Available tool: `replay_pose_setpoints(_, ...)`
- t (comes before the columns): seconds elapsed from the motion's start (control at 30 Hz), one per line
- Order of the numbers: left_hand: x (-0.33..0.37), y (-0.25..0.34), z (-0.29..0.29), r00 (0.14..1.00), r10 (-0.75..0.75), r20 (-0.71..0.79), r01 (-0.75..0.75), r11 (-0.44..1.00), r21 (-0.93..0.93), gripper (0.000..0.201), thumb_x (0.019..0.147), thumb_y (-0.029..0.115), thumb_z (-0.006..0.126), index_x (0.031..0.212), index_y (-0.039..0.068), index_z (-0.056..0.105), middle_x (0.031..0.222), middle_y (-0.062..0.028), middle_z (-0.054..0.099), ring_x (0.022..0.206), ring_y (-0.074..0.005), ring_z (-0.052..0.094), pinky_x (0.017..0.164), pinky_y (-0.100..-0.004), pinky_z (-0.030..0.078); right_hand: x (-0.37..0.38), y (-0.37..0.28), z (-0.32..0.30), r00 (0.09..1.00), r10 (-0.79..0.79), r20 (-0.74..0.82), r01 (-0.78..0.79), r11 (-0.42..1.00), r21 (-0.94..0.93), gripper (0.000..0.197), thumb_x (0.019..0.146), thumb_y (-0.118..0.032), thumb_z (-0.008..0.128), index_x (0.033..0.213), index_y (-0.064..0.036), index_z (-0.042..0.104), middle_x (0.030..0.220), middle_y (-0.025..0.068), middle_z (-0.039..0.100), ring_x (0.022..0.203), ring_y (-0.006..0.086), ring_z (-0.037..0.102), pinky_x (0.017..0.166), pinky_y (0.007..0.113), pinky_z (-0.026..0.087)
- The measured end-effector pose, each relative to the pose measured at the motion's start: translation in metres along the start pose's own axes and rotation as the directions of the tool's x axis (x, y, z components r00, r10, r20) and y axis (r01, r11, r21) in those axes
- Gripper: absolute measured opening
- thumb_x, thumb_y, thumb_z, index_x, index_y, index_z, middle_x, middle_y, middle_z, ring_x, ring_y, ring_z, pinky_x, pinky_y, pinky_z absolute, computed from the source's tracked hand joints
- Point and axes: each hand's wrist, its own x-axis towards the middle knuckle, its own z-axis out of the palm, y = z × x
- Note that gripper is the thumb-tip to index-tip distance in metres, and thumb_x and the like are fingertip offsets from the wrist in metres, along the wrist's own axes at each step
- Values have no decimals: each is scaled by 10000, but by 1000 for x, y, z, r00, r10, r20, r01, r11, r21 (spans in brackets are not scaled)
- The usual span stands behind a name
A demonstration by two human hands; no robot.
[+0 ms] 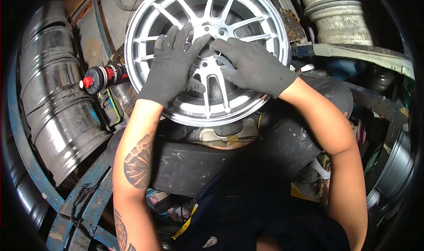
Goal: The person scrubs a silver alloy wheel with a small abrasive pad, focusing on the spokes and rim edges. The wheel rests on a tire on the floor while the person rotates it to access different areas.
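Note:
A silver multi-spoke alloy wheel (206, 71) lies face up in front of me, its top edge cut off by the picture. My left hand (170, 65), in a dark grey glove, rests on the left spokes with its fingers spread toward the hub. Close to the centre, my right hand (251, 65), gloved alike, is closed with bent fingers pressed against the hub area. Under those fingers shows the edge of a small grey-blue flat piece (224, 62); most of it is hidden, so its kind is unclear.
A dark bottle with a red cap (104, 77) lies left of the wheel. Black tyres (181, 165) sit below it. Stacked metal rims stand at the left (53, 92) and upper right (338, 19). A blue metal frame (84, 195) runs along the lower left; another rim (393, 162) leans at right.

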Motion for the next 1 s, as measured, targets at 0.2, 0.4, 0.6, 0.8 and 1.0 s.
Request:
replay_pose_setpoints(0.2,-12,15,2,994,76,76,-78,997,19,1161,592,428,985,1620,281,465,1687,-204,379,1580,-469,316,1277,-640,255,2,7,3,999,-28,-33,28,1000,-13,423,998,-207,604,1393,-59,571,1129,213,675,1087,412,674,966,509,542)
replay_pose_setpoints(0.4,-25,25,14,968,177,179,-196,976,94,1125,592,513,952,1597,305,494,1725,-186,337,1591,-471,297,1286,-640,232,-6,4,-4,998,-24,-57,24,1000,4,455,999,-204,607,1426,-54,560,1204,209,671,1120,416,684,972,531,545)
replay_pose_setpoints(0.6,-12,9,15,986,160,52,-164,983,78,1155,561,493,965,1608,324,508,1724,-182,330,1564,-473,310,1265,-641,246,-8,7,-8,994,-60,-91,60,998,-7,435,981,-186,619,1385,-32,568,1176,214,667,1119,414,681,971,524,544)
replay_pose_setpoints(0.8,2,-4,-19,986,26,-163,-14,997,77,1009,755,487,897,1636,249,467,1654,-196,438,1509,-429,409,1213,-559,360,-3,4,-23,999,-24,-49,21,999,-43,425,980,-190,624,1362,-7,585,1201,224,674,1150,420,669,998,518,535)
replay_pose_setpoints(1.0,9,15,-55,810,-233,538,516,719,-466,451,972,355,793,1315,68,741,1141,-205,748,992,-332,747,868,-446,575,-8,15,-23,993,-20,-114,10,996,-92,446,982,-213,636,1368,7,597,1250,243,670,1212,420,636,1069,518,501)
